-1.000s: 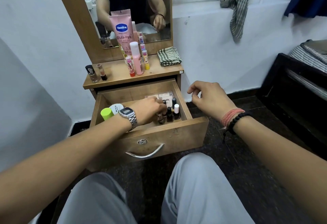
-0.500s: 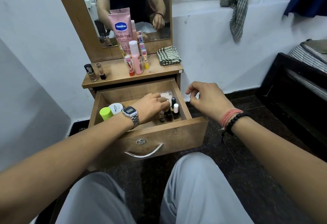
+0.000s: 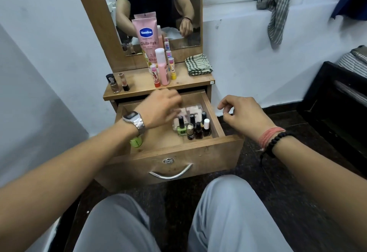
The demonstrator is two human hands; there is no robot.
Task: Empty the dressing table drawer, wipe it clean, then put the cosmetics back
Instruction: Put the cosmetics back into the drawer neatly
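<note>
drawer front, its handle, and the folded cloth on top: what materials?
Drawer front: looks like wood-grain laminate board, matte, scuffed. Handle: likely polished metal, bright reflective curve. Folded cloth: woven checked fabric, soft folds, probably cotton.

Silver digital wristwatch (image 3: 133, 120), red thread band (image 3: 270, 136) beside black bead bracelet (image 3: 277, 140), light grey trousers (image 3: 228, 216).
</note>
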